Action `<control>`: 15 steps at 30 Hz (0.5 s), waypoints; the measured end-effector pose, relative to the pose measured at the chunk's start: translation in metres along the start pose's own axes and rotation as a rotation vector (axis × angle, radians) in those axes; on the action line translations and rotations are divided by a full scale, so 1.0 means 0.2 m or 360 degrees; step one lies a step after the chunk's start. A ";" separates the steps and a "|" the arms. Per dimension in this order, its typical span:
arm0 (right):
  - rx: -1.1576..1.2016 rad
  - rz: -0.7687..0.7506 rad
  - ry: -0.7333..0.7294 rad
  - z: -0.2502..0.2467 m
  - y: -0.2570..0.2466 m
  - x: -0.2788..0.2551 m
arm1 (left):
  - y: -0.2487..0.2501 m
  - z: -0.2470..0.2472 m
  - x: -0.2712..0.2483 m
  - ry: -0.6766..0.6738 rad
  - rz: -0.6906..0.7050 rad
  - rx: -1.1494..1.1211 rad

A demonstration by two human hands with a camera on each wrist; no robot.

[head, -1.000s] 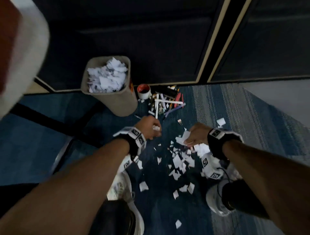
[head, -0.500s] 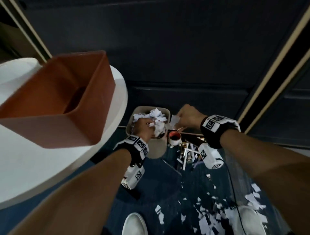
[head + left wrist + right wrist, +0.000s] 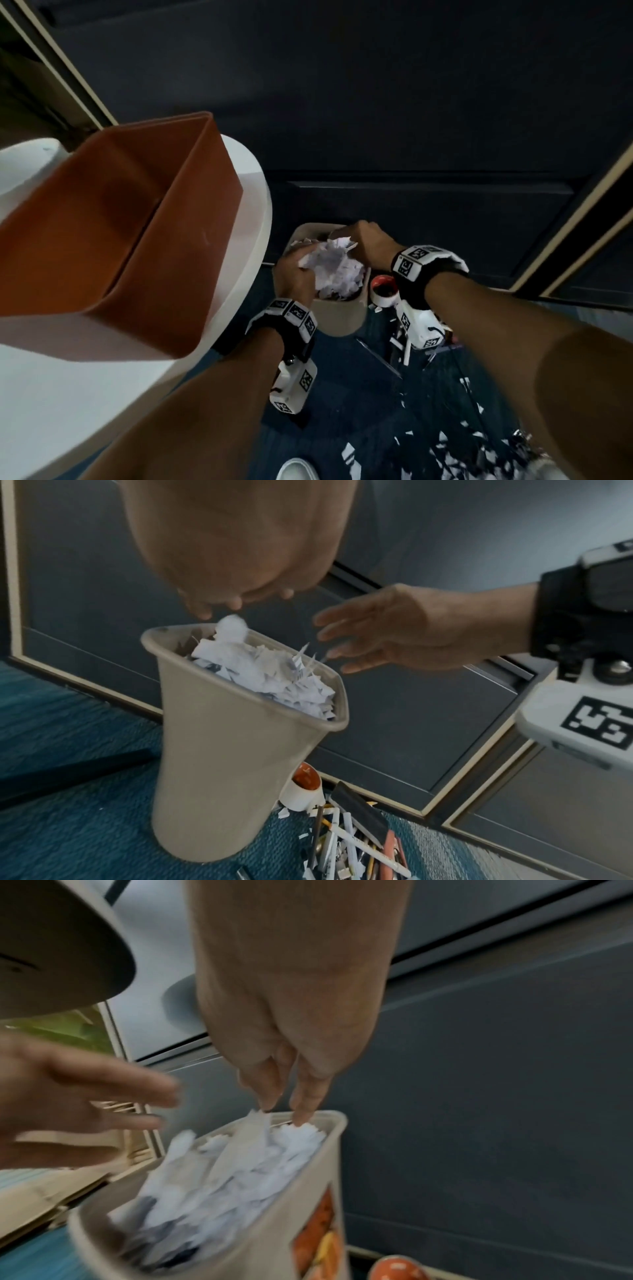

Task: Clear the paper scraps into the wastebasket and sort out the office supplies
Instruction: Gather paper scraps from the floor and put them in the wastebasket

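The beige wastebasket (image 3: pixel 339 318) (image 3: pixel 222 750) (image 3: pixel 274 1231) stands on the blue carpet against the dark wall, heaped with white paper scraps (image 3: pixel 335 270) (image 3: pixel 267 674) (image 3: pixel 222 1183). Both hands hover over its mouth. My left hand (image 3: pixel 294 274) (image 3: pixel 219 607) (image 3: pixel 103 1096) has its fingers spread, and a small scrap drops just under them. My right hand (image 3: pixel 370 243) (image 3: pixel 342 642) (image 3: pixel 284 1104) points straight fingers down onto the heap, touching a scrap. More scraps (image 3: pixel 445 452) litter the carpet at lower right. A pile of pens and pencils (image 3: pixel 349 840) lies right of the basket.
A tape roll (image 3: pixel 385 291) (image 3: pixel 303 788) with a red core sits beside the basket. A brown box (image 3: pixel 120 222) stands on a white round table (image 3: pixel 239 291) at the left, its edge close to the basket. My white shoe (image 3: pixel 298 471) is below.
Both hands rose from the scraps on the carpet to the wastebasket, carrying paper. Their fingers have now spread over its mouth and the scraps have dropped onto the heap.
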State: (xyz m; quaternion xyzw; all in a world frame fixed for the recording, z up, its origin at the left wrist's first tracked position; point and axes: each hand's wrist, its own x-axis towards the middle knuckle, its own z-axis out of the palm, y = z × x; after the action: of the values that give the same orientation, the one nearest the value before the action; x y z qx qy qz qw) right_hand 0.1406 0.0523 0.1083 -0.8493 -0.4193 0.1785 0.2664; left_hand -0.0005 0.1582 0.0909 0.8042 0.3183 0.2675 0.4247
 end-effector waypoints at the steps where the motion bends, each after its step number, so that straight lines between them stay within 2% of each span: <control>1: 0.0030 0.0048 0.0002 -0.04 0.02 -0.01 | -0.01 -0.01 -0.01 0.0053 -0.0009 -0.0006; 4: 0.0052 0.0092 0.0087 -0.13 0.06 -0.09 | -0.01 -0.03 -0.04 0.0155 0.0067 0.0079; 6: 0.0086 0.0114 0.0127 -0.19 0.07 -0.17 | 0.01 -0.03 -0.06 0.0108 0.0096 0.0059; 11: 0.0137 0.0179 0.0091 -0.25 0.00 -0.43 | 0.07 -0.03 -0.23 -0.0203 0.0122 -0.0022; 13: 0.0085 0.0206 0.0038 -0.22 -0.03 -0.55 | 0.11 -0.04 -0.31 -0.0396 0.0091 0.0024; 15: -0.0014 0.0227 -0.0064 -0.15 -0.06 -0.69 | 0.14 -0.06 -0.39 -0.0688 0.0026 0.0203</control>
State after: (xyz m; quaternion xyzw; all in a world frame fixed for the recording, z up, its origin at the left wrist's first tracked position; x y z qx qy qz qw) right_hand 0.0684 -0.0614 0.1514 -0.8744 -0.3638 0.2121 0.2410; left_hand -0.0521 0.0941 0.1085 0.8706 0.2296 0.0716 0.4292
